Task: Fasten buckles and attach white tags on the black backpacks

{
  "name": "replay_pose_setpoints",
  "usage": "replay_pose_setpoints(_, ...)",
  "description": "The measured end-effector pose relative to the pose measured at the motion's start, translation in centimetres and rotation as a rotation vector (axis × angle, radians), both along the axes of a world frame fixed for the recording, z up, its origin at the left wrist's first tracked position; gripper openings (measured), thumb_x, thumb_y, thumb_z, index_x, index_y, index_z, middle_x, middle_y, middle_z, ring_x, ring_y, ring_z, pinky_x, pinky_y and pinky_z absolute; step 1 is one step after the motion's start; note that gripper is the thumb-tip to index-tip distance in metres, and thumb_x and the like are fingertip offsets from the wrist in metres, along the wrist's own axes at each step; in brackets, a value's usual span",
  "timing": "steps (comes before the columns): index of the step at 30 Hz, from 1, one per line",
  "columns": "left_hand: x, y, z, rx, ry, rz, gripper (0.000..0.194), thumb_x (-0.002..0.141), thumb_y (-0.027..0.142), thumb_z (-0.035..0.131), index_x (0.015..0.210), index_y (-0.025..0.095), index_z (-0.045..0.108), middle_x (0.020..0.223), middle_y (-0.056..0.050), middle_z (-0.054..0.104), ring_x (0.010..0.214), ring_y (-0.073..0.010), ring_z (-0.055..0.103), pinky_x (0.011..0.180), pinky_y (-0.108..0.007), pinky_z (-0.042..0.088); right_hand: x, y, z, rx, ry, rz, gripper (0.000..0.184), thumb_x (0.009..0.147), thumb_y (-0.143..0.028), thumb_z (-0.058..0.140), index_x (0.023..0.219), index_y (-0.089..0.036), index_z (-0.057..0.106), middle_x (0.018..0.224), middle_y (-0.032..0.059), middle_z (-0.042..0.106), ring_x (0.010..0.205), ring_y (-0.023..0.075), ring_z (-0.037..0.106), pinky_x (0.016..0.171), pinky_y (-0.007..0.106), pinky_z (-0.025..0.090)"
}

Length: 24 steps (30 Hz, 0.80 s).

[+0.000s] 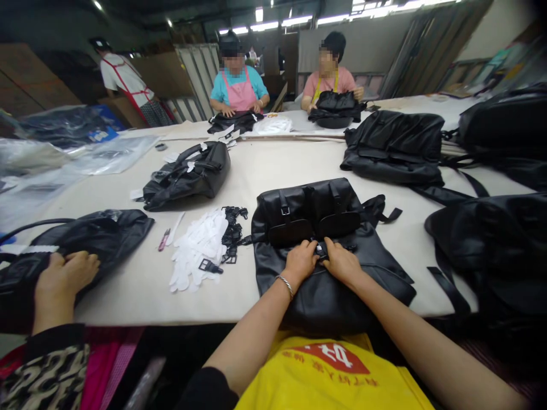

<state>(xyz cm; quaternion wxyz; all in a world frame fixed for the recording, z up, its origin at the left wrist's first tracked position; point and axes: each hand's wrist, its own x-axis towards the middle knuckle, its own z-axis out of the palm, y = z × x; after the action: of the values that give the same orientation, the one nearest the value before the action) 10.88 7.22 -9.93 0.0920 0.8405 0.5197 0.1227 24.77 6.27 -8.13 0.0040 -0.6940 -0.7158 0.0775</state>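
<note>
A black leather backpack [337,290] lies in front of me, with two buckled straps and rounded flaps across its upper part. At its middle, my left hand [301,262] and my right hand [342,262] come together with bent fingers on a small black buckle strap [319,250]. A bright glint shows between the fingertips, which partly cover the piece. To the left of the bag, a heap of black buckle straps [233,233] lies beside a pile of white paper strips [194,247].
Pink snips [164,240] lie left of the strips. Other black bags [393,148] rest around the table [282,162]. At left, a co-worker's hand [64,279] touches a black bag [106,233]. Two people [239,85] handle black bags across the table.
</note>
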Motion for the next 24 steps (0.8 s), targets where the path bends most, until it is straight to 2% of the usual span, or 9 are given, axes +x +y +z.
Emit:
replay_pose_setpoints(2, 0.0, -0.1, -0.1, 0.019, 0.014, 0.01, 0.041, 0.082, 0.038, 0.04, 0.121, 0.031, 0.033, 0.1, -0.001, 0.047, 0.083, -0.0135, 0.052, 0.066, -0.023, 0.045, -0.4, 0.0, 0.5, -0.057, -0.025, -0.038, 0.065, 0.071, -0.033, 0.058, 0.126, -0.014, 0.029, 0.098, 0.0128, 0.054, 0.08, 0.025, 0.057, 0.066, 0.031, 0.042)
replay_pose_setpoints(5, 0.2, -0.3, -0.4, 0.039, 0.022, 0.037, 0.038, 0.084, 0.038, 0.033, 0.121, 0.033, 0.033, 0.1, -0.002, 0.046, 0.082, -0.0128, 0.051, 0.065, -0.023, 0.044, -0.2, -0.1, 1.2, -0.069, -0.035, -0.085, 0.058, 0.073, -0.025, 0.053, 0.125, -0.011, 0.03, 0.087, 0.0122, 0.057, 0.077, 0.0252, 0.057, 0.063, 0.031, 0.041)
replay_pose_setpoints(9, 0.5, -0.4, -0.6, 0.055, 0.003, 0.081, 0.034, 0.085, 0.037, 0.031, 0.117, 0.03, 0.037, 0.099, -0.002, 0.046, 0.082, -0.0138, 0.051, 0.065, -0.024, 0.044, 0.6, -0.9, 1.8, 0.092, -0.137, -0.15, 0.052, 0.076, -0.015, 0.043, 0.126, -0.013, 0.03, 0.095, 0.0151, 0.052, 0.078, 0.0258, 0.054, 0.061, 0.032, 0.04)
replay_pose_setpoints(12, 0.8, -0.2, -0.6, 0.029, -0.007, 0.129, 0.031, 0.084, 0.036, 0.033, 0.112, 0.026, 0.04, 0.096, -0.003, 0.048, 0.082, -0.0147, 0.052, 0.065, -0.024, 0.043, 0.7, -1.6, 1.9, 0.219, -0.21, -0.033, 0.033, 0.081, -0.013, 0.037, 0.112, -0.013, 0.047, 0.107, 0.0169, 0.046, 0.093, 0.028, 0.046, 0.072, 0.036, 0.038)
replay_pose_setpoints(14, 0.9, 0.0, -0.6, 0.009, -0.006, 0.16, 0.028, 0.084, 0.036, 0.033, 0.108, 0.023, 0.041, 0.094, -0.003, 0.05, 0.08, -0.0151, 0.053, 0.063, -0.025, 0.043, 0.4, -1.8, 1.7, 0.206, -0.152, 0.116, 0.025, 0.083, -0.013, 0.036, 0.1, -0.015, 0.055, 0.111, 0.014, 0.046, 0.1, 0.027, 0.041, 0.079, 0.036, 0.035)
replay_pose_setpoints(16, 1.0, 0.1, -0.6, 0.0, -0.008, 0.18, 0.026, 0.084, 0.035, 0.033, 0.105, 0.022, 0.042, 0.092, -0.004, 0.051, 0.078, -0.0155, 0.055, 0.062, -0.025, 0.043, 0.2, -1.5, 1.1, 0.142, -0.068, 0.202, 0.021, 0.083, -0.014, 0.039, 0.095, -0.016, 0.057, 0.102, 0.0102, 0.052, 0.098, 0.0232, 0.043, 0.081, 0.032, 0.034)
replay_pose_setpoints(19, 1.1, 0.1, -0.7, 0.008, -0.033, 0.204, 0.024, 0.083, 0.035, 0.034, 0.102, 0.021, 0.042, 0.091, -0.003, 0.052, 0.075, -0.0166, 0.055, 0.059, -0.026, 0.043, 0.2, -0.6, 0.1, 0.076, -0.015, 0.191, 0.019, 0.081, -0.014, 0.045, 0.095, -0.017, 0.058, 0.089, 0.0061, 0.057, 0.088, 0.0181, 0.049, 0.077, 0.025, 0.036)
replay_pose_setpoints(24, 1.1, 0.3, -1.1, 0.012, -0.097, 0.24, 0.022, 0.08, 0.035, 0.041, 0.097, 0.021, 0.044, 0.091, -0.003, 0.053, 0.075, -0.0168, 0.055, 0.058, -0.025, 0.042, 0.3, 0.1, -0.6, 0.069, 0.021, 0.156, 0.019, 0.078, -0.023, 0.054, 0.096, -0.018, 0.054, 0.091, 0.0049, 0.057, 0.088, 0.0171, 0.05, 0.075, 0.023, 0.037)
